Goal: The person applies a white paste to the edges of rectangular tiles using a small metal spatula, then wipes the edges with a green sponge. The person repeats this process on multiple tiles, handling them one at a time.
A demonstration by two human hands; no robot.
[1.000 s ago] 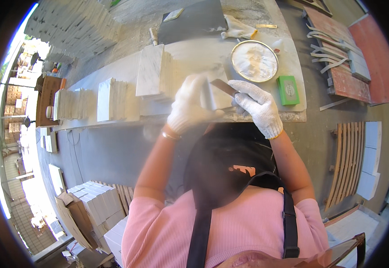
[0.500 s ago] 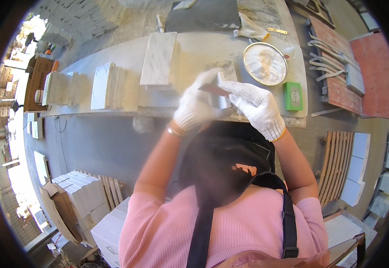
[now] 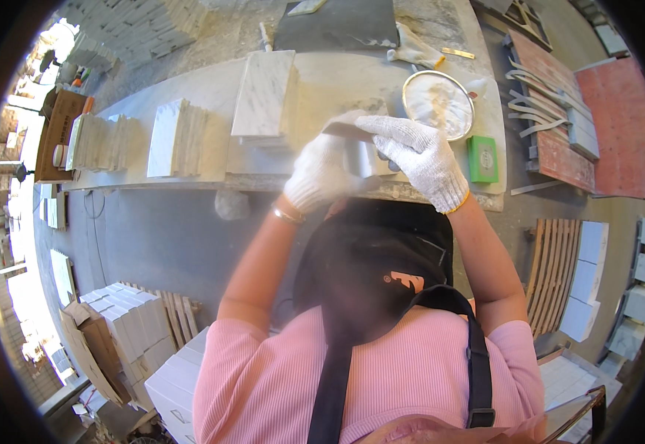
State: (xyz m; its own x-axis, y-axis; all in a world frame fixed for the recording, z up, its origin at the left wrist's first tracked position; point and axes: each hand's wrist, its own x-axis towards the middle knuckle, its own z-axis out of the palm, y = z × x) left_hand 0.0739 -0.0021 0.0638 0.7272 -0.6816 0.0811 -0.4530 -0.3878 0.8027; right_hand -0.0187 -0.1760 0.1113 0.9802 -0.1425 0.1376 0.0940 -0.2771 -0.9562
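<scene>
Moved: both hands drift right along my bench (image 3: 189, 96).
Left hand (image 3: 322, 174): grip clamps the small tile (image 3: 358, 157).
Right hand (image 3: 418, 159): grip pinches a flat scraper (image 3: 348, 130) (I judge edge-cleaning; next, steady strokes).

My stone workbench (image 3: 322, 81) carries a flat marble slab (image 3: 263, 92) left of my left hand (image 3: 322, 172), standing tile stacks (image 3: 178, 138) farther left, a round metal pan (image 3: 438, 103) and green block (image 3: 483, 158) beside my right hand (image 3: 418, 157).

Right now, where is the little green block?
In the head view, the green block lies on the stone workbench, right of the right hand and just below the round metal dish.
</scene>
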